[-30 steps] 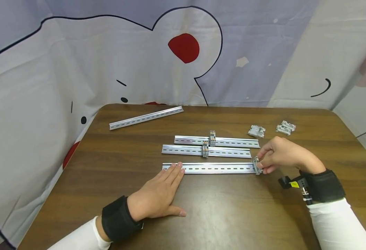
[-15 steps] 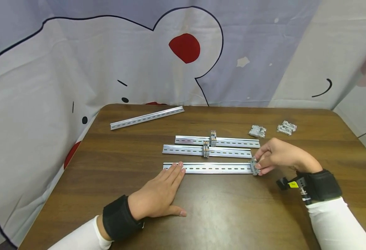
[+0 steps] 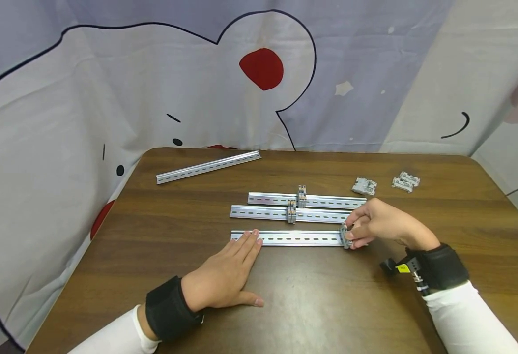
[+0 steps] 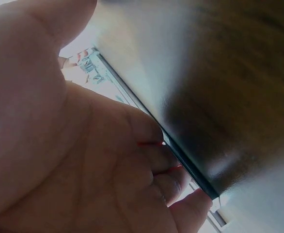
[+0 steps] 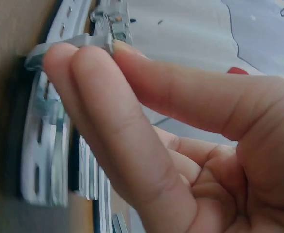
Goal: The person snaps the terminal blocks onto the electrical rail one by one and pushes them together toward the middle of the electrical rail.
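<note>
My left hand (image 3: 223, 278) lies flat with straight fingers across the left end of the nearest slotted DIN rail (image 3: 301, 238). In the left wrist view its fingertips rest along the rail's edge. My right hand (image 3: 385, 223) grips a grey terminal block (image 3: 344, 237) seated across that rail, toward its right end. Seen from the right wrist, the fingertips meet one face of the block (image 5: 35, 56), and bare rail (image 5: 30, 160) extends past it. Fingers hide part of the block, and the right hand covers the rail's right end in the head view.
Just behind lie two more rails, the middle rail (image 3: 259, 212) and the farther rail (image 3: 268, 198), each carrying terminal blocks near its centre. A bare rail (image 3: 208, 167) lies slanted at the back left. Loose terminal blocks (image 3: 364, 186) and others (image 3: 406, 181) lie at the back right.
My right hand has moved left along the nearest rail, and the terminal block has slid left with it. The left hand stays in place on the rail.
</note>
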The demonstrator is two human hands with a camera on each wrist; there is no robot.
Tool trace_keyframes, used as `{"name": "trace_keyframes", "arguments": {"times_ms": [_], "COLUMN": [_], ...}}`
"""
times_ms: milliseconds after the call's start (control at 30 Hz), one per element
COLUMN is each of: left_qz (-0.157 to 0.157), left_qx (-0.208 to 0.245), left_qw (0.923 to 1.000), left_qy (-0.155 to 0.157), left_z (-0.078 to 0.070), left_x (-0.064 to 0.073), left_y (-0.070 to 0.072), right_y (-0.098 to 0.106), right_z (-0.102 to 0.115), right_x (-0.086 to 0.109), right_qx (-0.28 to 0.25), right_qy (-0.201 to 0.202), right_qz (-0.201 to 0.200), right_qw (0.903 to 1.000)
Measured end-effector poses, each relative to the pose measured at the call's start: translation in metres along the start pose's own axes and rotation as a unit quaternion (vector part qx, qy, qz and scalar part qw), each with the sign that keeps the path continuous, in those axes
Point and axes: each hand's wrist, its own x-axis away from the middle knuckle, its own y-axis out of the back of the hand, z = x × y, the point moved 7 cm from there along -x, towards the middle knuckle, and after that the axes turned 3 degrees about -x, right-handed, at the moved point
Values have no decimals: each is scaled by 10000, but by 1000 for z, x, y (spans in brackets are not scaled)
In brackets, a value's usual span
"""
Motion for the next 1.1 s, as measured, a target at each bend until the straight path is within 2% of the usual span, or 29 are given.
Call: {"name": "trace_keyframes", "arguments": {"times_ms": [400, 1100], "left_qz": [41, -15], "left_qx": [-8, -4], "left_qw": [10000, 10000], "left_qy": [28, 2], "left_z": [0, -1], "left_x": [0, 0], "left_y": [0, 1], "right_y": [-34, -71], "right_z": [7, 24], "right_x": [-19, -42], "right_qx": [-482, -850], "right_qy": [184, 412], "right_qz": [-194, -504], "right_qw": [9985, 9943]}}
